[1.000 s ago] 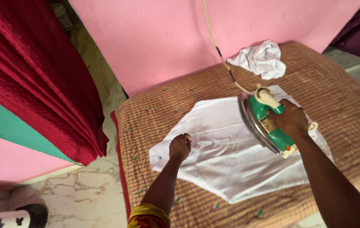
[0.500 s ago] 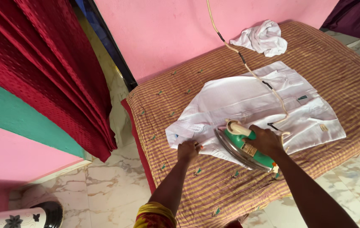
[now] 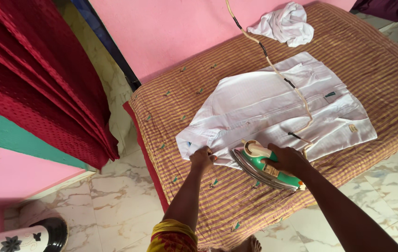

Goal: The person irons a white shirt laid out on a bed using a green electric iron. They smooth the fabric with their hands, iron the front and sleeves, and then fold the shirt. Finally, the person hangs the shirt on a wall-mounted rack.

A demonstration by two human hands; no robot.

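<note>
A white shirt (image 3: 278, 109) is being spread flat across the striped brown cover of a bed (image 3: 386, 70), filling the centre and right of the frame. Its near edge, at lower centre, is being pinned down by the left hand (image 3: 202, 157), whose fingers are curled tight onto the cloth, so the grip is being kept closed on the shirt hem. Just to the right of that hand, a green iron (image 3: 266, 169) with a cream top and a shiny metal soleplate is being held by the right hand (image 3: 287, 159); the grip is being wrapped fully around the handle. The iron is being tilted on its side edge at the shirt's lower border (partly over the cloth, partly over the bed cover), and whether the soleplate is lying flat cannot be told.

A cream cord (image 3: 273, 70) with dark bands is being trailed from the iron up across the shirt to the top centre of the frame. A crumpled white cloth (image 3: 285, 23) is being left on the bed at upper right, well apart from the shirt. A red curtain (image 3: 35, 79) is being hung at upper left against a pink wall (image 3: 161, 28), and marble floor (image 3: 115, 196) is being shown at lower left.
</note>
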